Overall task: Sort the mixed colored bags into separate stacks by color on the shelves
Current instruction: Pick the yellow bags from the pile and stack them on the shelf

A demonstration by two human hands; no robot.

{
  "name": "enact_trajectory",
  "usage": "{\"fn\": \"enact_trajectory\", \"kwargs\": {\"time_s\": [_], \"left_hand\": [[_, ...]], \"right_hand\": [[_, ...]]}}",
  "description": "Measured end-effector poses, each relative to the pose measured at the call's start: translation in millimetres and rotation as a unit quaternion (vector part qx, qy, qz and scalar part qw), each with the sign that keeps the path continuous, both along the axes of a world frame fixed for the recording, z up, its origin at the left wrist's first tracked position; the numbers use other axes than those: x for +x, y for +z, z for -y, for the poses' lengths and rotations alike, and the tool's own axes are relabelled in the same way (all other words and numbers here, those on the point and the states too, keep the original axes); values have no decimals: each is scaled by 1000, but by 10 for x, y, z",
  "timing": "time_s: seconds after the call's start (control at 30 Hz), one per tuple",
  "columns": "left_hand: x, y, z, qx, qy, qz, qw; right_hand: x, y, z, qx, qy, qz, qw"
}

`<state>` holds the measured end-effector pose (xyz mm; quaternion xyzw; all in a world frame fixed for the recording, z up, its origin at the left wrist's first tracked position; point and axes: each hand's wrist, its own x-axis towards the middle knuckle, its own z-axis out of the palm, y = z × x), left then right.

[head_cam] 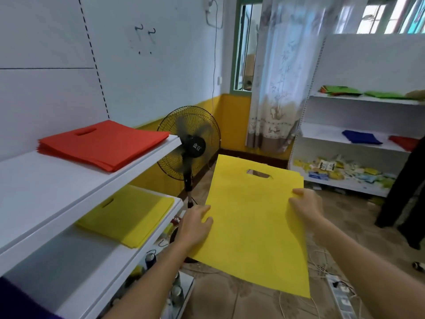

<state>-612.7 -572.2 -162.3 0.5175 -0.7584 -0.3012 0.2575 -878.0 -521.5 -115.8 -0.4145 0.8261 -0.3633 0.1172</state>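
I hold a flat yellow bag (253, 217) with a cut-out handle out in front of me, above the floor. My left hand (195, 226) pinches its left edge and my right hand (305, 206) pinches its right edge. To the left, a stack of red bags (101, 146) lies on the upper white shelf (69, 192). A stack of yellow bags (128, 215) lies on the shelf below (119, 261). On the far right shelving are green bags (345, 90), a blue bag (361, 137) and a red bag (404, 142).
A black standing fan (188, 143) stands between the left shelves and the held bag. Cables and a power strip (340, 293) lie on the floor at the right. Another person's dark legs (402, 192) stand at the far right. Cans (150, 259) sit low on the left shelving.
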Motion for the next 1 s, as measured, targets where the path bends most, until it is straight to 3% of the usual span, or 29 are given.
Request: {"fn": "enact_trajectory", "kwargs": {"time_s": [0.4,0.53,0.73,1.0], "left_hand": [[-250,-559,1085,53,-4,23,998],[-202,-736,1298,95,29,17,995],[88,-1029,1590,157,168,-11,973],[659,-1201,1542,132,403,-9,906]], "right_hand": [[-292,-435,1211,80,6,-17,997],[-285,-646,1718,112,52,-20,992],[127,-979,2803,149,181,-29,972],[1227,-1278,3905,134,425,-27,895]]}}
